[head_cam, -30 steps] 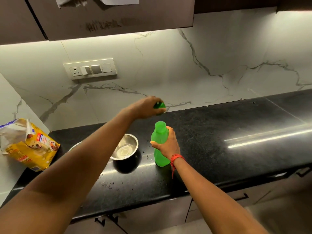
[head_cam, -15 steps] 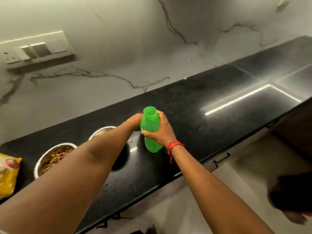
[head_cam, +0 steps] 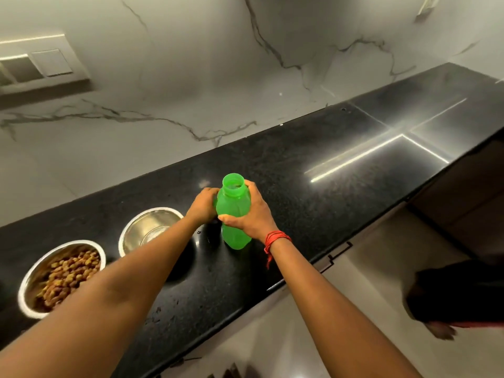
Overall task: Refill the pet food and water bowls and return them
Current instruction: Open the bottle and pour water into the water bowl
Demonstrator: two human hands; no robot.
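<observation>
Head view. Grips the bottle point(head_cam: 234, 203) round its shoulder with the right hand point(head_cam: 252, 212), fingers wrapped, holding it upright on the desk point(head_cam: 300, 186). Has brought the left hand point(head_cam: 203, 205) down from its raised spot of a second ago to the bottle's left side, fingers curled; cannot tell whether holding the cap. Leaves the mouth uncapped, so likely ready to pour. Just left of the hands, the water bowl point(head_cam: 152, 214), not yet filled. Farther left, the food bowl point(head_cam: 23, 287), already holding kibble point(head_cam: 68, 274).
</observation>
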